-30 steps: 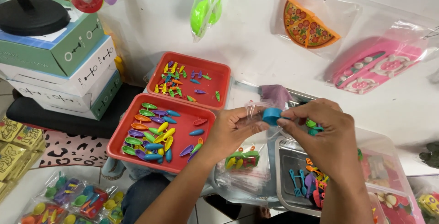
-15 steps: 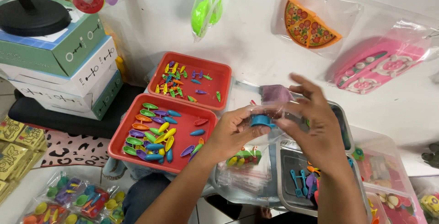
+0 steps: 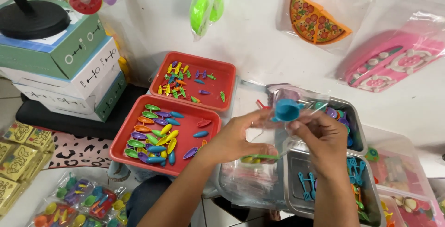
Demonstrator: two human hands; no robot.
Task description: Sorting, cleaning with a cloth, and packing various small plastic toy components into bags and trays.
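A small blue toy cup (image 3: 286, 110) sits inside a thin clear plastic bag (image 3: 303, 101) held up over the trays. My left hand (image 3: 234, 139) pinches the bag's left side with thumb and fingers. From the right, my right hand (image 3: 322, 139) grips the bag just under the cup with its fingertips. A green and yellow toy piece (image 3: 259, 158) shows below my left hand, above a pile of clear bags (image 3: 248, 183).
The near red tray (image 3: 209, 140) holds coloured toy spoons and the far red tray (image 3: 221, 76) holds tiny utensils. At the right, two metal trays (image 3: 291, 180) (image 3: 356, 132) contain toy pieces. Stacked boxes (image 3: 69, 69) stand left, filled toy bags (image 3: 79, 204) lie lower left, and packaged toys (image 3: 317, 20) hang on the wall.
The bag with the blue cup has been lifted higher and to the right. My right hand went from spread open over the bag to pinching it beneath the cup.
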